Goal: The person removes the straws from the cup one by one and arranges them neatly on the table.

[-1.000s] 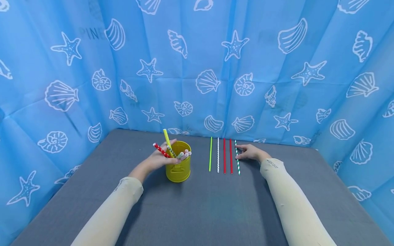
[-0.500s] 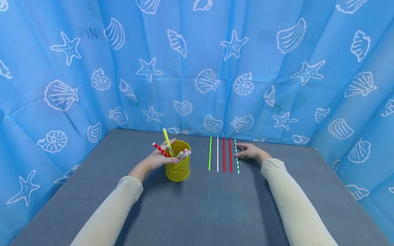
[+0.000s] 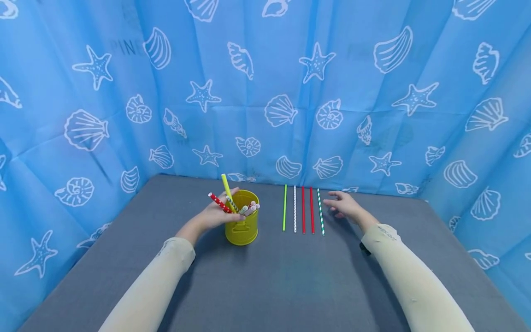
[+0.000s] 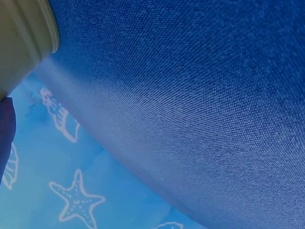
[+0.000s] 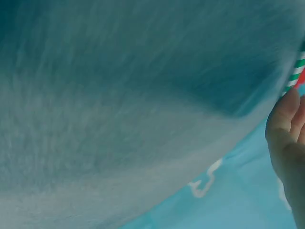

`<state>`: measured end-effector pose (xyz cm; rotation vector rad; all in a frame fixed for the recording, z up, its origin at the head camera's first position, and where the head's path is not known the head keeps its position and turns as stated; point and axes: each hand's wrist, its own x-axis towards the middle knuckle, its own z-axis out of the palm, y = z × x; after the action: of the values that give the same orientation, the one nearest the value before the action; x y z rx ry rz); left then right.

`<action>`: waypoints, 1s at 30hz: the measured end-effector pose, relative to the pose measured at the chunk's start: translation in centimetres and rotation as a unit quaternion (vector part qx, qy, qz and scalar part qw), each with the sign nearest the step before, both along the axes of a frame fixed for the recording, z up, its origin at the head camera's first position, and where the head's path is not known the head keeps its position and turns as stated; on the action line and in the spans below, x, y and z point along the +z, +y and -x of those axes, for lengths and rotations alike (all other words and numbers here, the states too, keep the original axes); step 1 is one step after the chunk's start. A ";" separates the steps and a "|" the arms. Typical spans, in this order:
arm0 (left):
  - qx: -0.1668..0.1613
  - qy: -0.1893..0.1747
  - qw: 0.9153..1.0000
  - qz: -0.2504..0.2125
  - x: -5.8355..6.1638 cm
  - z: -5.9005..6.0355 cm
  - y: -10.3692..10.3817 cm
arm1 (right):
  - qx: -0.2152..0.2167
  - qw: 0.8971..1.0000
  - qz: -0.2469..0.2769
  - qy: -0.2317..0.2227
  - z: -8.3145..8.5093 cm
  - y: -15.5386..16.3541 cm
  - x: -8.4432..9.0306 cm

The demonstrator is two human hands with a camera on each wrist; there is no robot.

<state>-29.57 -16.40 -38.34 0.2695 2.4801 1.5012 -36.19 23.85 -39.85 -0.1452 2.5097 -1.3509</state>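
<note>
My left hand (image 3: 215, 215) grips the rim of a yellow metal bucket (image 3: 242, 233), thumb at the near side. Several paper straws lean in the bucket, among them a yellow one (image 3: 226, 186) and a red dotted one (image 3: 220, 203). To its right lies a row of straws: lime green (image 3: 284, 207), white patterned (image 3: 295, 210), two red ones (image 3: 312, 210) and a green-and-white striped straw (image 3: 321, 212). Just right of the striped straw, my right hand (image 3: 346, 206) hovers with fingers spread, holding nothing. The left wrist view shows part of the bucket (image 4: 24, 40).
A grey cloth-covered table (image 3: 265, 286) lies under everything. Behind it and along both sides hangs a blue curtain (image 3: 265, 152) with white seashell and starfish prints, close to the table's back edge.
My right hand has let go of the striped straw and drawn back slightly to the right, its fingers spreading. The left hand keeps its hold on the bucket.
</note>
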 end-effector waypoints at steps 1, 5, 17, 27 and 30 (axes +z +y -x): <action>0.000 0.000 1.000 0.003 0.0 0.0 0.0 | -0.002 1.000 0.011 0.005 -0.2 -0.2 0.2; -0.001 0.000 1.000 0.004 0.0 -0.1 -0.1 | -0.003 0.999 0.040 0.025 -1.0 -1.2 0.9; -0.005 0.004 1.000 -0.014 -0.1 0.0 0.1 | 0.027 0.985 0.139 0.103 -3.1 -4.9 3.3; 0.001 0.007 1.000 -0.005 0.1 -0.2 0.3 | 0.132 0.961 0.207 0.126 -4.7 -10.2 4.9; 0.004 0.006 1.000 -0.003 0.1 -0.2 0.3 | 0.161 0.955 0.215 0.128 -4.8 -11.7 5.2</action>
<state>-29.40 -16.10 -38.19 0.2709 2.4893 1.5147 -31.39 12.16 -34.68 -0.8285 2.2014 -1.7979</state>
